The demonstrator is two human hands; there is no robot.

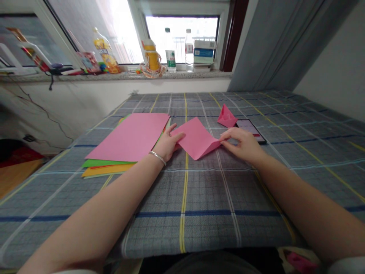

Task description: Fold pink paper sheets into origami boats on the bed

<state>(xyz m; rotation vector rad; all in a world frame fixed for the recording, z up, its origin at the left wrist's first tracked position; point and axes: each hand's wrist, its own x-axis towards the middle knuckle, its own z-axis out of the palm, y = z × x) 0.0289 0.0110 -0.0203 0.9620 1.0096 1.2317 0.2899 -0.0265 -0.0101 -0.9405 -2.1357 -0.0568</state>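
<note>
Between my hands is a square sheet of pink paper (195, 137), turned with one corner toward me and its right corner lifted and bent. My left hand (169, 142), with a silver bangle at the wrist, grips the left corner, thumb on top and fingers partly underneath. The right corner is pinched between the thumb and fingers of my right hand (239, 142). Just beyond my right hand stands a folded pink paper boat (227, 117), touching or very near a phone (252, 129) with a lit screen, partly covered by that hand.
Left of my hands lies a stack of coloured paper (129, 137), pink on top with green and orange edges showing. A plaid cloth (205, 198) covers the table. Bottles, a yellow cup (152, 59) and boxes (203, 53) line the windowsill. A grey curtain (273, 42) hangs at right.
</note>
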